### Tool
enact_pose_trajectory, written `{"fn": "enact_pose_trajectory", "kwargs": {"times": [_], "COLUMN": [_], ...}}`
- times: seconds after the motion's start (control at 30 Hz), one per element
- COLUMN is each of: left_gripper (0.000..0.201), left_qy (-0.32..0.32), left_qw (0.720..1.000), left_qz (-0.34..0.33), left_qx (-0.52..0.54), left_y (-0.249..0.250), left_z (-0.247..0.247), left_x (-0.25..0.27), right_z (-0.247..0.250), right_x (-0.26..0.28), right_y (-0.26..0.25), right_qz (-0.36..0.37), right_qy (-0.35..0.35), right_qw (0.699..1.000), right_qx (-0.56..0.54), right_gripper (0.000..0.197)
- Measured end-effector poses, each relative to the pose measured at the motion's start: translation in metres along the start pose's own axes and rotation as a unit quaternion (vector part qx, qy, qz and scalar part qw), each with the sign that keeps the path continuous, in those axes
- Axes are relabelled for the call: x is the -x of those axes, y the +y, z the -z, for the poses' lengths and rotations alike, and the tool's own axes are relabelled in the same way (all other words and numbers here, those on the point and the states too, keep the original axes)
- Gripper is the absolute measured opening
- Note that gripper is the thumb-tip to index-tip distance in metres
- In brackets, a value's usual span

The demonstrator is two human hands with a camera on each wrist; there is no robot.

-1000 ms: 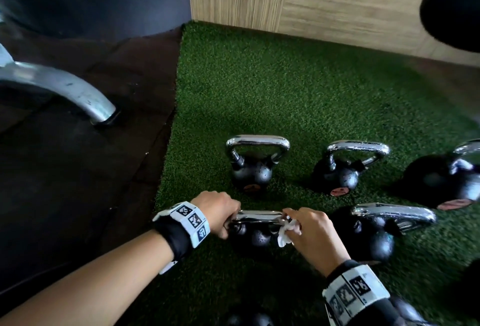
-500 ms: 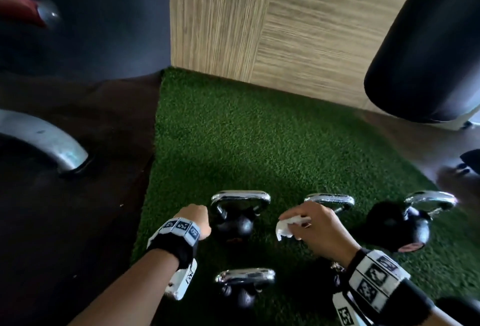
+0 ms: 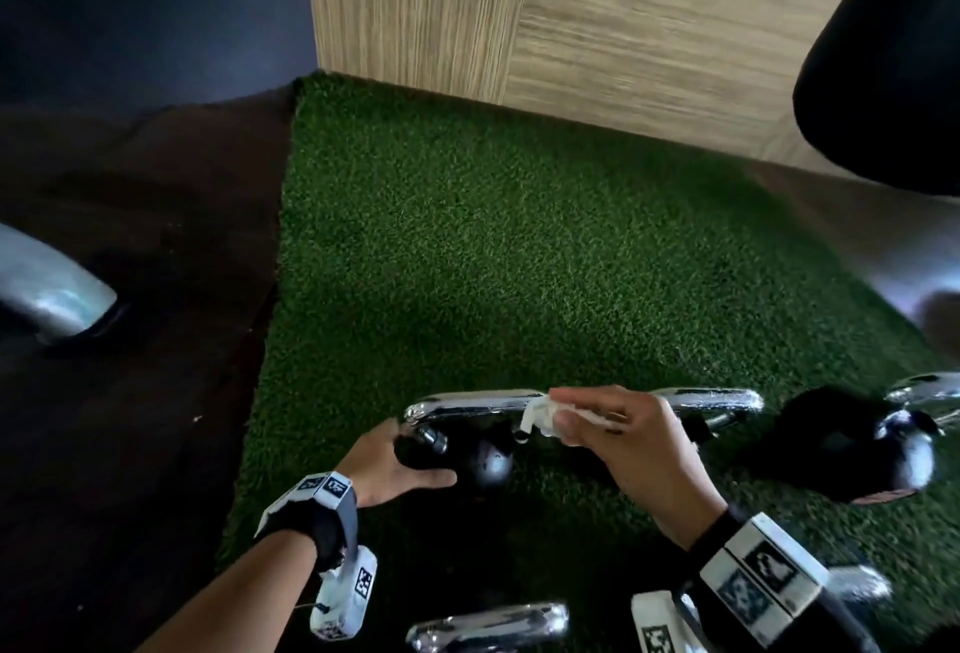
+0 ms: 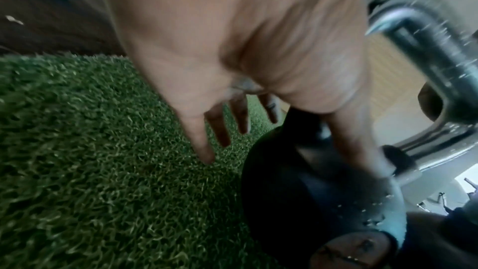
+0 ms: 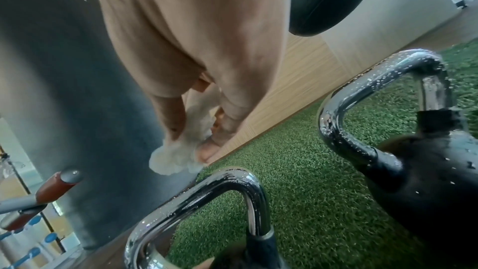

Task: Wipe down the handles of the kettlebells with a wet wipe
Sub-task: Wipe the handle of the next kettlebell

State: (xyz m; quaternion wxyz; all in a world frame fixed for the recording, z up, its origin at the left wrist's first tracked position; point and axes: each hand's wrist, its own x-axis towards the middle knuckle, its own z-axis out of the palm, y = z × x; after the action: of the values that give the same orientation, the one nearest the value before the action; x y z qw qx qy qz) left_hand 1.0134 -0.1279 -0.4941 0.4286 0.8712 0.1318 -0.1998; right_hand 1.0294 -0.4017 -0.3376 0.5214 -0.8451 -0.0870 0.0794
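my right hand (image 3: 631, 449) is pinching the wipe (image 3: 540, 417) between thumb and fingertips, wad bunched up, sitting right at the right end of the handle (image 3: 472, 403) of the back-left kettlebell (image 3: 480, 460). can't tell from the head view if the wipe is actually touching chrome; in the right wrist view it's hanging just above the bar. my left hand (image 3: 395, 460) is going flat against the bell's left side, fingers straight and spread, thumb along the black body, nothing gripped, just bracing it.

bells are all sitting on the turf (image 3: 519, 262): this one, a second handle (image 3: 717, 400) just beside to the right, a third bell (image 3: 857, 444) further right, more chrome at the bottom edge.

risks:
- handles are looking beaded with droplets, so the wad may be skating over the bar instead of wrapping it, leaving the underside unwiped.
- pinch is small, so the wipe could be pulling out on a firm stroke.
- brace is open-palmed only, so a hard sideways stroke could be tipping the bell on soft turf, toward its neighbour.
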Motion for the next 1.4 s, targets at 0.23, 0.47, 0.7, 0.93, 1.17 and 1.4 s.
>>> {"fn": "enact_pose_trajectory", "kwargs": {"times": [0.23,0.47,0.7,0.93,1.17,1.4], "left_gripper": [0.034,0.071,0.066,0.084,0.085,0.084], "left_qy": [-0.011,-0.005,-0.035,-0.045,-0.055,-0.057], "left_qw": [0.994,0.973,0.966,0.965,0.967,0.965], "left_qz": [-0.06,-0.113,-0.129,-0.124,-0.122,-0.13], "left_qx": [0.087,0.199,0.22,0.226,0.217,0.221], "left_y": [-0.007,-0.006,-0.012,-0.024,-0.024,-0.02], "left_z": [-0.018,-0.025,-0.028,-0.034,-0.036,-0.035], "left_x": [-0.019,-0.029,-0.036,-0.047,-0.048,-0.044], "right_z": [-0.021,-0.045,-0.064,-0.042,-0.041,-0.021], "right_x": [-0.021,-0.037,-0.042,-0.037,-0.031,-0.038], "right_y": [-0.004,-0.013,-0.014,-0.004,0.006,0.046], "right_qz": [0.138,0.191,0.253,0.195,0.205,0.137], "right_qy": [0.004,0.007,-0.057,-0.015,0.041,0.119], "right_qw": [0.979,0.955,0.93,0.928,0.938,0.949], "right_qx": [0.152,0.228,0.26,0.316,0.277,0.258], "right_gripper": [0.027,0.023,0.015,0.023,0.026,0.029]}}
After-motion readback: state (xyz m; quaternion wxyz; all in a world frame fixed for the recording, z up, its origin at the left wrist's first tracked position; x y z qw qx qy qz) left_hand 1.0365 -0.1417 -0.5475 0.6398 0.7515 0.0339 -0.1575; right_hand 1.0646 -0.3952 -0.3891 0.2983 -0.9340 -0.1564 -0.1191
